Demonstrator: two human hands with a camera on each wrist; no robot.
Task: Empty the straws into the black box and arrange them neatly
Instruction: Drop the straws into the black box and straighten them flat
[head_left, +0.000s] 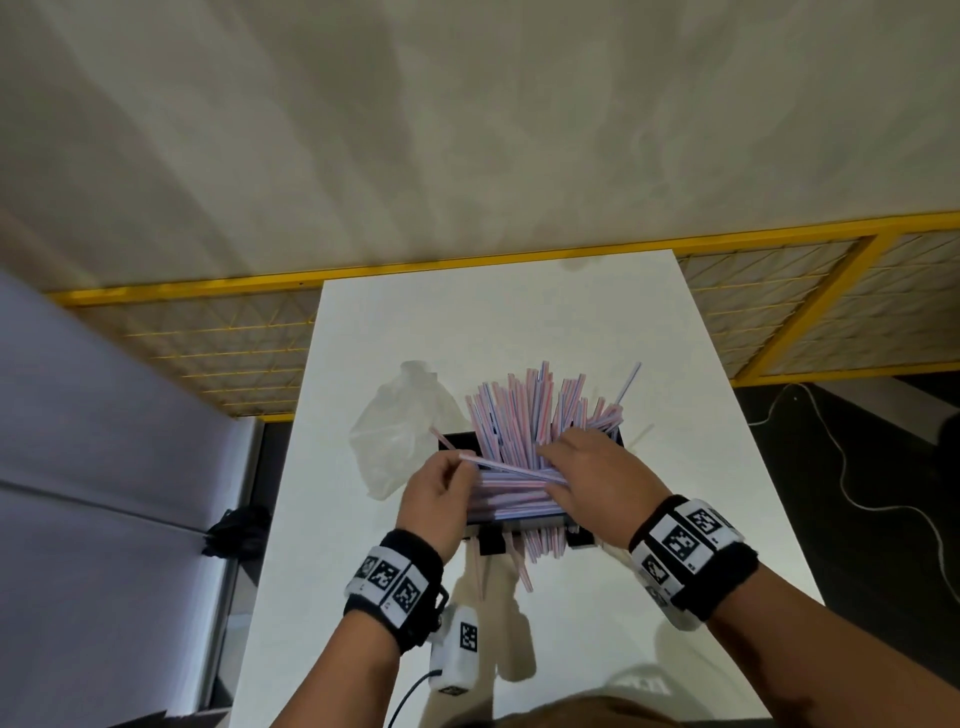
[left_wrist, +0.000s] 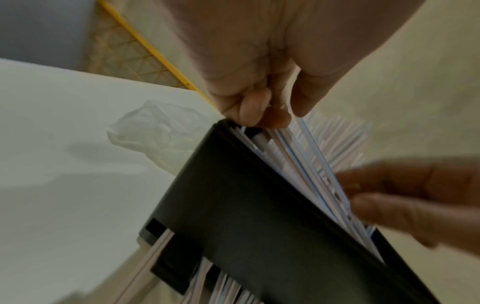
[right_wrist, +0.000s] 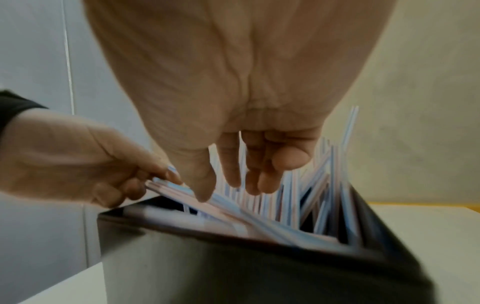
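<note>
Head view, hands first: left hand (head_left: 434, 499) pinches one end of a single straw (head_left: 511, 468) lying crosswise over the box (left_wrist: 249, 216). Right hand (head_left: 597, 478), fingers spread and relaxed, rests on the straws (head_left: 535, 410), holding none. Straw's long axis runs left to right between the hands; left hand nearer its free end. Straws: pink-and-blue striped, fanned upright, some flat across, several poking out through the near wall. Box: black, on white table (head_left: 597, 322). Beside it, left: clear plastic bag (head_left: 400, 421), apparently emptied.
</note>
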